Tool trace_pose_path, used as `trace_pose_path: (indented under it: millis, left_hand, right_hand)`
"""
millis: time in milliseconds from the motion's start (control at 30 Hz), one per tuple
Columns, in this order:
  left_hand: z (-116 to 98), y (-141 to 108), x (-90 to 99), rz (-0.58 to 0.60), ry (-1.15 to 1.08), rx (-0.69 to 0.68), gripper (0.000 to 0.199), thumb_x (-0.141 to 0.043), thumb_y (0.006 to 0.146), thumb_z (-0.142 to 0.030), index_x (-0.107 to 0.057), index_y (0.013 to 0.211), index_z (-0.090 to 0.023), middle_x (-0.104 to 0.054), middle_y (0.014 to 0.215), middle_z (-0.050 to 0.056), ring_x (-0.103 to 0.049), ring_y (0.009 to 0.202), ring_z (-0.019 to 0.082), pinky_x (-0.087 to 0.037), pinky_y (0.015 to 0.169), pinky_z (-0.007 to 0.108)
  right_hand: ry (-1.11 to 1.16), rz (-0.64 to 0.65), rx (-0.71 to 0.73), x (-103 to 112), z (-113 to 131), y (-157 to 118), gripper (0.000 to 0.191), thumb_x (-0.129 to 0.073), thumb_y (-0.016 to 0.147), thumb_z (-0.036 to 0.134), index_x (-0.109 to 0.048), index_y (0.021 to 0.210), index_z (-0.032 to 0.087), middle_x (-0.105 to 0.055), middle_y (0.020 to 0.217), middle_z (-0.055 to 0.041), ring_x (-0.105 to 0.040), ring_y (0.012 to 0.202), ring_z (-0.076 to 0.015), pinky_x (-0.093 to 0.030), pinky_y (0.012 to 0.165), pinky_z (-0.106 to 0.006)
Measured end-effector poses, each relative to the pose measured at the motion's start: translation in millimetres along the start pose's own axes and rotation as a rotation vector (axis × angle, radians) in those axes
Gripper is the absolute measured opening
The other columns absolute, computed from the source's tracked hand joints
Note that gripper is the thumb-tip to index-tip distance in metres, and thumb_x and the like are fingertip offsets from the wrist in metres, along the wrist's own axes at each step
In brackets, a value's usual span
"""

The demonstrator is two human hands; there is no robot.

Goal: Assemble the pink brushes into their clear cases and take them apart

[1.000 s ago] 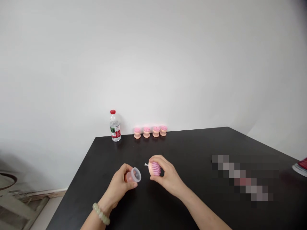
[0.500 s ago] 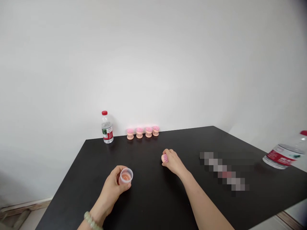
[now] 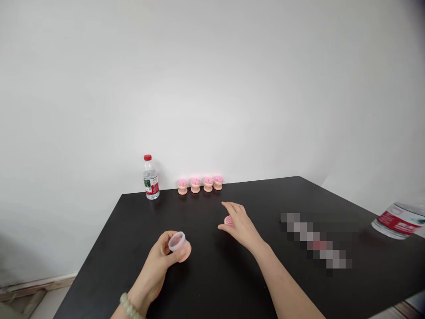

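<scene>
Head view: left hand (image 3: 163, 261) had fingers and thumb curled round the cup (image 3: 181, 250), its clear rim tilted and pink base showing. Bristle piece (image 3: 228, 221) sat on the black table (image 3: 206, 279) at 2 o'clock from the cup. Right hand (image 3: 241, 226) was open around it, thumb and fingers well apart; contact: can't tell. Row of four bristle-topped pieces (image 3: 195, 185) stood by the wall (image 3: 212, 97), 11 o'clock from the right hand. Upright bottle (image 3: 152, 184): 11 o'clock from the cup. Tilted bottle (image 3: 400, 219): 3 o'clock from the right hand, partly out of frame.
</scene>
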State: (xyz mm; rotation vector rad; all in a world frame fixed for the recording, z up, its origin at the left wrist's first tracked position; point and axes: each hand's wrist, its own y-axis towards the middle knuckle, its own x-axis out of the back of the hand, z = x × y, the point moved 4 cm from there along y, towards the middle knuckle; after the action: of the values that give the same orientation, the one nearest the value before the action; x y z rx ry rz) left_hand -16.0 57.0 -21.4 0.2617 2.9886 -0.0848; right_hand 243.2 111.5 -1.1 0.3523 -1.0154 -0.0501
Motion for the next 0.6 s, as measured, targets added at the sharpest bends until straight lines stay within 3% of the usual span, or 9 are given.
trace_pose_path:
  millis: [67,133,300,467,600]
  left_hand:
    - [-1.6,0.4,-1.6,0.04,-0.056,0.009,0.04,-0.082,0.07,-0.041,-0.061,0.096,-0.018,-0.059,0.077,-0.002,-0.049,0.072,0.013,-0.039,0.074,0.029]
    - [-1.4,1.6,-1.6,0.032,-0.133,0.019,0.047,-0.087,0.064,-0.039,-0.063,0.098,-0.018,-0.061,0.082,0.0,-0.051,0.076,0.013,-0.04,0.076,0.028]
    - [3.0,1.0,-2.8,-0.001,-0.266,0.076,0.058,-0.093,0.053,-0.033,-0.066,0.103,-0.02,-0.065,0.097,0.002,-0.057,0.085,0.015,-0.046,0.078,0.028]
    - [2.1,-3.4,-9.8,0.024,-0.219,0.07,0.05,-0.092,0.057,-0.031,-0.066,0.099,-0.022,-0.065,0.092,0.001,-0.057,0.084,0.015,-0.047,0.076,0.027]
    - [-0.2,-4.6,-13.9,0.036,-0.156,0.035,0.05,-0.091,0.059,-0.036,-0.067,0.1,-0.022,-0.067,0.094,0.003,-0.059,0.087,0.018,-0.047,0.077,0.028]
  right_hand:
    - [0.126,-0.119,0.144,1.0,19.7,-6.1,0.05,-0.07,0.085,0.027,-0.054,0.133,0.023,-0.055,0.135,-0.0124,-0.043,0.131,-0.0317,-0.038,0.109,-0.048]
    - [0.27,-0.137,0.24,-4.9,39.6,-15.5,0.042,-0.069,0.087,0.029,-0.057,0.127,0.026,-0.06,0.125,-0.0107,-0.052,0.12,-0.0304,-0.046,0.101,-0.048]
    - [0.484,0.095,0.342,-33.7,77.4,-40.0,0.05,-0.077,0.082,0.035,-0.058,0.126,0.025,-0.063,0.118,-0.0092,-0.06,0.105,-0.0267,-0.055,0.086,-0.041]
    - [0.478,0.119,0.35,-42.2,80.5,-45.0,0.054,-0.077,0.082,0.037,-0.055,0.128,0.019,-0.062,0.121,-0.0121,-0.06,0.105,-0.026,-0.056,0.085,-0.04]
    - [0.453,0.108,0.341,-41.1,78.1,-42.8,0.046,-0.078,0.081,0.033,-0.061,0.121,0.017,-0.066,0.108,-0.0099,-0.063,0.098,-0.0245,-0.055,0.085,-0.04]
